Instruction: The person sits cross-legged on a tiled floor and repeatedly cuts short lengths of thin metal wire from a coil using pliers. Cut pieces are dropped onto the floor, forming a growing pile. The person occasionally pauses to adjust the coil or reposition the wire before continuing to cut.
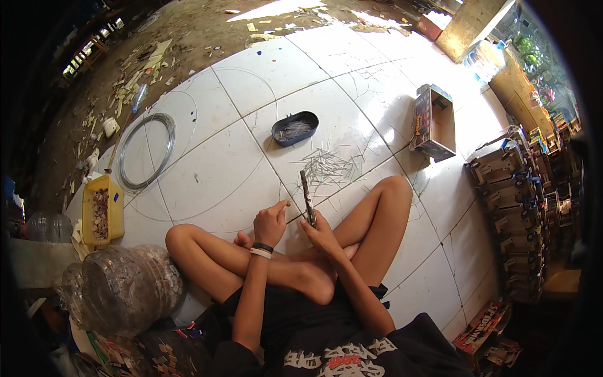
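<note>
My left hand (pixel 270 222) is closed in front of my crossed legs, thumb and finger pinched together; what they hold, if anything, is too small to make out. Just right of it, my right hand (pixel 320 233) grips a long, narrow dark metal tool (pixel 306 196) that points away from me. Beyond the tool, many short cut wire pieces (pixel 328 166) lie loosely heaped on the white tiles. A dark blue oval tub (pixel 274 133) behind the heap holds more wire pieces. To the left lies a coil of thin wire (pixel 171 146), a loose strand curving across the tiles toward me.
A yellow container (pixel 117 217) of small wooden bits stands at left, above a large clear plastic jug (pixel 135 283). An open printed box (pixel 443 119) sits at far right. Stacked wooden pieces (pixel 505 195) line the right side. Scraps litter the dirt ground (pixel 188 38) beyond the tiles.
</note>
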`<act>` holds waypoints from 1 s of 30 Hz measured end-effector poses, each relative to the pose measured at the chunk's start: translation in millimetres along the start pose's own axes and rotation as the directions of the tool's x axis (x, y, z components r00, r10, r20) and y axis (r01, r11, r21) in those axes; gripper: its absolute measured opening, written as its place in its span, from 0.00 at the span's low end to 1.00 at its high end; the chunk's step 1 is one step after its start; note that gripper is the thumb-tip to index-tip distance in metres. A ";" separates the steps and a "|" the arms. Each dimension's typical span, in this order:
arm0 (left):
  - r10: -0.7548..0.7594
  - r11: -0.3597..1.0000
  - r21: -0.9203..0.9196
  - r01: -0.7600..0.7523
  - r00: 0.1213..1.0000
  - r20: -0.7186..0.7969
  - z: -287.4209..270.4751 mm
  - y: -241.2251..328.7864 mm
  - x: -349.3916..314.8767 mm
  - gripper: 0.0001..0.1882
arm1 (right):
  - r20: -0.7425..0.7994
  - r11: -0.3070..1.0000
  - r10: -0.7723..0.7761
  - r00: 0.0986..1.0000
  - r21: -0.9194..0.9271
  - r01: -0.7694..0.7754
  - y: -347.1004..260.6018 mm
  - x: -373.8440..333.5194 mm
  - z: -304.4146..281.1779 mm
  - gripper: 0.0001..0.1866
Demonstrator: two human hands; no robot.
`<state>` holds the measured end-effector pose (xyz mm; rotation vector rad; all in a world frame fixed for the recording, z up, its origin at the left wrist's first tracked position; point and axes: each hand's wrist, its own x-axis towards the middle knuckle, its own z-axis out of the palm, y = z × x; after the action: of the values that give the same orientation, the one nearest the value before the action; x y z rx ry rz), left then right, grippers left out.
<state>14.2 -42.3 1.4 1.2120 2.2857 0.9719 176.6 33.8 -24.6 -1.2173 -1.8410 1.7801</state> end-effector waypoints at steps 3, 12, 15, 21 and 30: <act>0.006 1.000 0.008 -0.006 1.000 -0.006 0.7 -0.8 -0.2 0.10 | 0.009 0.998 0.060 0.998 0.024 -0.060 0.3 -0.2 -1.6 0.19; -0.012 1.000 -0.017 0.012 0.999 -0.043 -0.2 0.1 0.6 0.10 | -0.078 0.984 0.145 0.986 -0.096 -0.153 -7.8 0.4 1.3 0.16; -0.050 0.999 -0.001 0.050 0.999 -0.008 -1.0 1.0 0.6 0.10 | -0.110 0.987 0.090 0.990 -0.123 -0.103 -7.7 2.3 1.9 0.17; -0.017 1.000 -0.017 0.016 0.998 -0.058 1.0 0.7 2.5 0.10 | -0.003 0.986 0.043 0.999 0.163 -0.042 0.7 0.2 5.6 0.27; -0.039 0.999 -0.026 0.037 0.997 -0.070 -0.2 -3.6 4.5 0.10 | 0.061 0.991 -0.019 0.998 0.135 0.011 -3.6 -5.5 10.4 0.36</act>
<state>9.5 -40.0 -1.1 1.1376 2.3346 1.0409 171.1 23.3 -21.4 -1.1081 -1.7261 1.9197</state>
